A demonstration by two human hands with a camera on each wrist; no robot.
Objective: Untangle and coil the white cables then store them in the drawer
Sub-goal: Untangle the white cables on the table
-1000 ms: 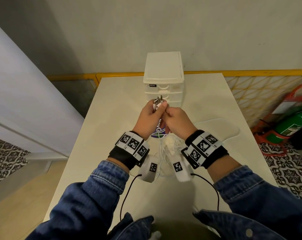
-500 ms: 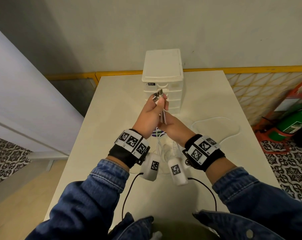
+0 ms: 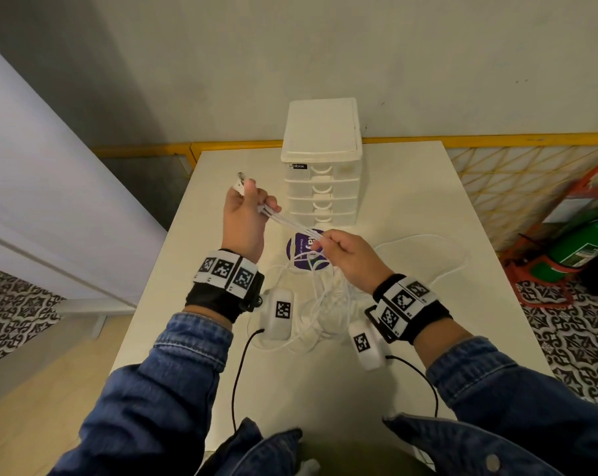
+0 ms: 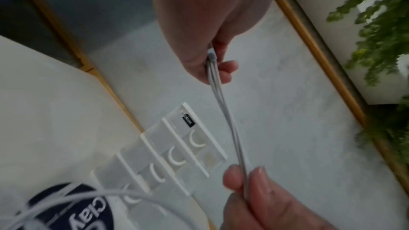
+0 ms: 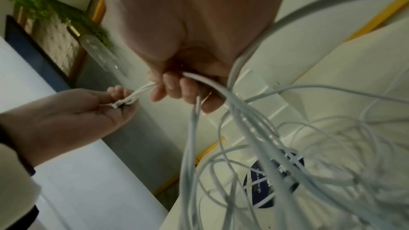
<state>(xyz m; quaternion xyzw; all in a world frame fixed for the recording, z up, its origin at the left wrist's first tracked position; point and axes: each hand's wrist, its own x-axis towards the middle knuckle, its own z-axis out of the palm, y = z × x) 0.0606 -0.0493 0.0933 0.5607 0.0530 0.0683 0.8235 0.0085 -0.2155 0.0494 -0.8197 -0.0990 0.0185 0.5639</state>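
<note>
The left hand (image 3: 243,224) grips the plug ends of the white cables (image 3: 292,225) (strand count unclear); the right hand (image 3: 350,261) pinches them. The tangle lies on the table (image 3: 410,201), partly hiding a purple sticker (image 3: 299,250), before the drawer unit (image 3: 323,173).

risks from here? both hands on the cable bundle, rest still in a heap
1. The left hand and right hand stretch the white cables taut while the heap lies looped on the table; pulling may tighten knots.
2. Trailing loops could snag the wrist cameras.
3. The drawer unit looks shut; both hands are occupied.
</note>
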